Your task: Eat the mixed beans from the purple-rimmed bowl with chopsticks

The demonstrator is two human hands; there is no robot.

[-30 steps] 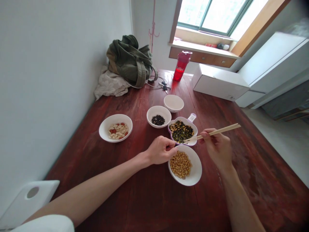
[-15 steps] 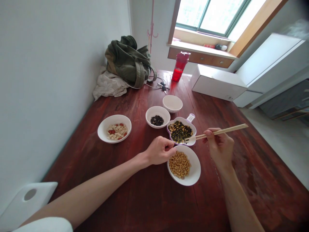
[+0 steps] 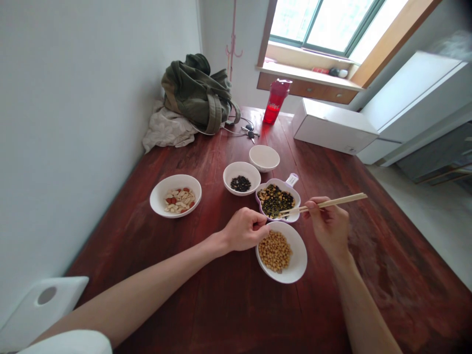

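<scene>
My left hand (image 3: 246, 230) is closed at the upper left rim of a white bowl (image 3: 299, 253) of yellow soybeans (image 3: 275, 251), its thumb over the rim. Its knuckles lie close to a purple-edged, handled bowl (image 3: 292, 180) just beyond, which holds a dark and yellow mix of beans (image 3: 275, 199). In my right hand (image 3: 329, 227) is a pair of wooden chopsticks (image 3: 342, 199), slanting down to the left. Their tips are in the mix near the bowl's front edge; whether they pinch a bean is too small to tell.
Behind stand a white bowl (image 3: 232, 169) with black beans and an empty white bowl (image 3: 264, 157). To the left is a bowl (image 3: 157, 196) of pale and red-brown seeds. Farther back are a green bag (image 3: 199, 93), keys (image 3: 250, 133), a red bottle (image 3: 275, 103) and a white box (image 3: 332, 129).
My right hand has shifted slightly left, and the chopsticks with it, their tips moving a little deeper into the handled bowl. My left hand stays in place.
</scene>
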